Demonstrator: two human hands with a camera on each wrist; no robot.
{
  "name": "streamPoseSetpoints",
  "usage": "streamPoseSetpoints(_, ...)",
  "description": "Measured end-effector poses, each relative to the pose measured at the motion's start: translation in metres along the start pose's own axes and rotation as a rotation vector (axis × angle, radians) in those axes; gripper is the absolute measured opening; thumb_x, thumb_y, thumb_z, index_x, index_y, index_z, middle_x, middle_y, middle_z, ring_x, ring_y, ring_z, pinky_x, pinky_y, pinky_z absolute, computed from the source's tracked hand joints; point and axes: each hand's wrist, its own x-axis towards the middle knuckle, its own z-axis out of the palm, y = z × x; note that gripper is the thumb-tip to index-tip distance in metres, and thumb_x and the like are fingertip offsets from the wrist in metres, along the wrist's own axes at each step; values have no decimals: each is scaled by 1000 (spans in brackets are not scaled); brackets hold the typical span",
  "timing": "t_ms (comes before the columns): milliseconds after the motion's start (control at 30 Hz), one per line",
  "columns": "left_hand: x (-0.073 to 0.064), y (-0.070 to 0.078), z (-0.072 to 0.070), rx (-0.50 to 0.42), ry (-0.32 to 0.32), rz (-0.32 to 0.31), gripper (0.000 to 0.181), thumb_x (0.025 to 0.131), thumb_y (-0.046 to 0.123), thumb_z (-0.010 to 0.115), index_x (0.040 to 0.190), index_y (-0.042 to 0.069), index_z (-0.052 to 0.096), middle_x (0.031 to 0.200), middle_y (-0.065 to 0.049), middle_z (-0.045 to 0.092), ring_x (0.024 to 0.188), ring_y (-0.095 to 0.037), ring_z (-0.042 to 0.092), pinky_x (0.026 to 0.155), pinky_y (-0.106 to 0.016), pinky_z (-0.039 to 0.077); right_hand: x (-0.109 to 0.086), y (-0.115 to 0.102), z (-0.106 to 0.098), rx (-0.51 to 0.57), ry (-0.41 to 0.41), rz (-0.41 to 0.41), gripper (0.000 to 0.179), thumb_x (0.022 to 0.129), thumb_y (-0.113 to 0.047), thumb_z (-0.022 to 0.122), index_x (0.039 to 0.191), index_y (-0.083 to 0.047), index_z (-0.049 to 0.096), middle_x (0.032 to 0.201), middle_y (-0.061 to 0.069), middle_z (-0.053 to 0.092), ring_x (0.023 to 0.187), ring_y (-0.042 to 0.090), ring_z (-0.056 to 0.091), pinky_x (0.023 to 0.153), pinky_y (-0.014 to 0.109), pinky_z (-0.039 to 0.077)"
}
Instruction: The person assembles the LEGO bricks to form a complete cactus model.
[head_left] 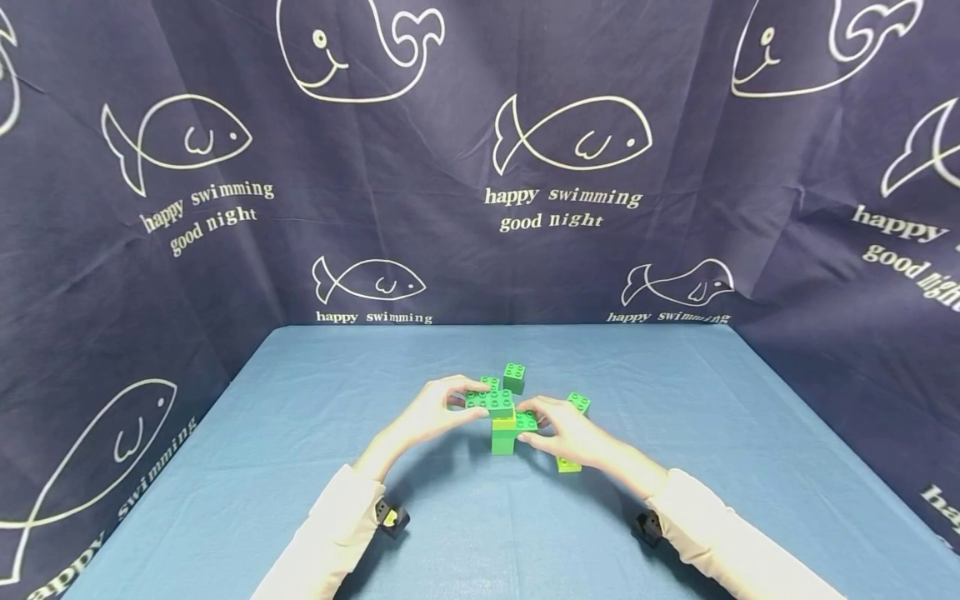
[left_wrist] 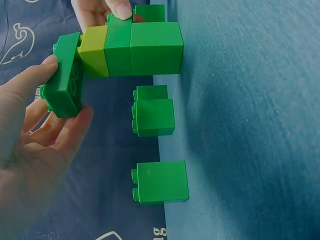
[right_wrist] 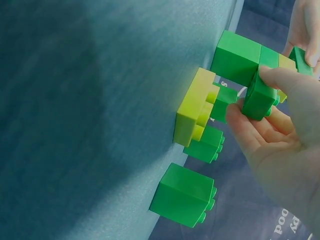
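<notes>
A small tower of toy building bricks stands on the table, between the two hands. Its base is a green block, with a green brick over it jutting out to the right and a yellow-green brick above that. My left hand pinches a long green brick at the tower's top; in the left wrist view it sits slightly tilted against the yellow-green brick's studs. With thumb and fingers, my right hand grips the jutting end of the green brick.
Behind the tower is a loose green block, and another green brick shows past the left fingertips. Beyond the right hand lies a green block. A yellow-green brick rests under the right wrist. Patterned dark cloth hangs behind the table.
</notes>
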Motion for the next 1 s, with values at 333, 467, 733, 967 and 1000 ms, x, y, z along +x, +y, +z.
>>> streamPoseSetpoints(333,2,0,1,23,-13,12,38,83,23,71,117,7,64,114,-4,66,100,-16,60,85,-26,52,-1,0,1,-15,7,0,31,86,-13,68,113,-1,59,109,14,64,86,21,63,73,33,56)
streamPoseSetpoints(467,3,0,1,37,-18,19,37,84,22,71,116,7,65,112,-4,66,100,-16,60,86,-26,52,-1,1,1,-16,11,-5,31,85,-13,68,113,-1,59,108,14,64,86,21,63,74,33,56)
streamPoseSetpoints(733,3,2,0,85,-29,47,33,83,20,71,114,10,66,110,-3,66,95,-13,59,84,-25,52,-1,1,1,-17,12,-4,32,85,-14,68,113,0,59,109,14,64,86,22,64,76,34,56)
streamPoseSetpoints(967,5,4,0,122,-47,94,32,84,19,71,114,9,65,108,-5,65,89,-13,58,83,-25,53,-1,1,1,-32,22,-18,31,85,-12,68,112,0,59,108,15,64,85,22,64,72,33,56)
streamPoseSetpoints(1000,5,5,0,123,-49,102,32,84,18,71,114,8,65,107,-5,65,88,-14,57,83,-26,53,-1,1,0,-33,24,-21,31,85,-12,68,112,0,59,108,15,64,85,22,64,72,33,56)
